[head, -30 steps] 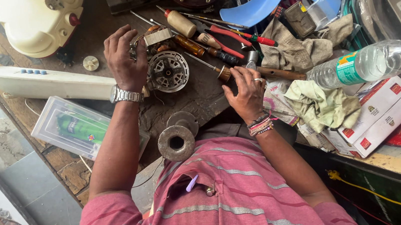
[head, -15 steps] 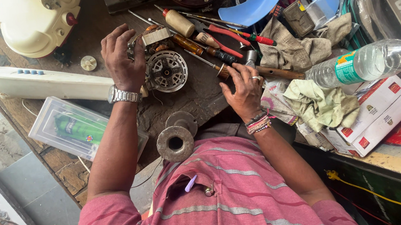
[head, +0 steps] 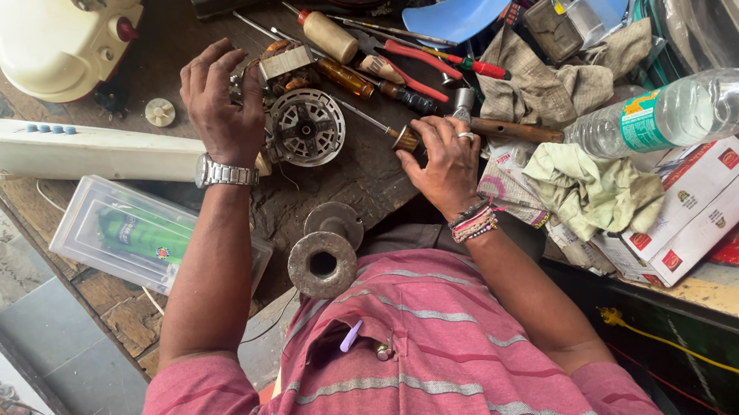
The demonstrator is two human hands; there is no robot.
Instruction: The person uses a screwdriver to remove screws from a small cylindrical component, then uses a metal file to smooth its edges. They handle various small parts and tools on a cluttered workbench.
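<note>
Left hand (head: 221, 104): fingers curled loosely over the motor's (head: 304, 124) left edge, seemingly steadying it on the bench (head: 357, 176)
Right hand (head: 445, 154): closed round a screwdriver's (head: 379, 125) amber handle, tip towards the motor
Nearby: more screwdrivers above; rags (head: 586, 192), bottle (head: 678, 110) right

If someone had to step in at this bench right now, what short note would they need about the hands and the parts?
Left hand: resting on the left side of the round motor part, fingers by the copper winding piece above it.
Right hand: closed on the wooden handle of a tool lying on the bench, next to the screwdrivers.
Near the body: a metal spool at the bench edge. Rags and a water bottle lie to the right.
Done: the motor part lies bare on the bench, out of any housing.
Left: nothing looks reassembled; the tool has not touched the motor part.
</note>
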